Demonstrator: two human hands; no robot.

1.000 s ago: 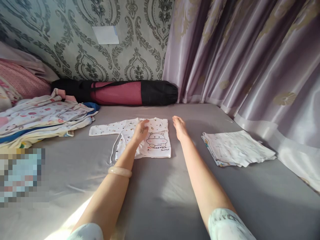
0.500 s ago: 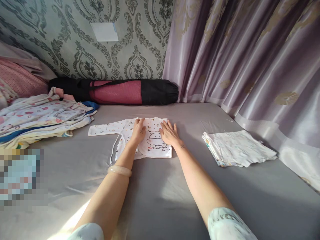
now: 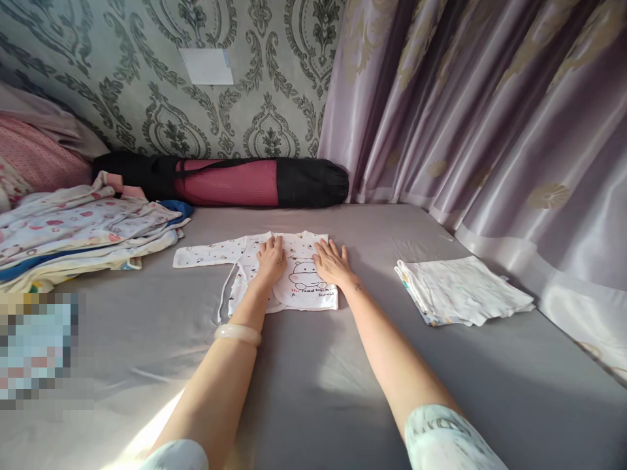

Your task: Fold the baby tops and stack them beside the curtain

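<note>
A small white baby shirt [image 3: 304, 297] with a cartoon animal and lettering on its front lies flat on the grey bed sheet [image 3: 313, 385]. One long sleeve stretches out to the left, and a thin white tie hangs beside it; the other sleeve is not visible. My left hand [image 3: 272, 260] rests palm down on the upper middle of the shirt, fingers extended. Near the shirt's right edge my right hand [image 3: 333, 262] lies flat with its fingers spread. Neither hand grips the cloth.
Several folded clothes [image 3: 88, 228] are piled at the left. To the right lies a folded white cloth stack [image 3: 465, 287]. A black and maroon rolled bag [image 3: 225, 183] lies along the patterned wall. Purple curtains [image 3: 416, 98] hang at the right, and a pixelated patch covers the lower left.
My left hand's fingers have straightened and spread flatter on the shirt, the hand turning slightly left. My right hand stays in nearly the same place.
</note>
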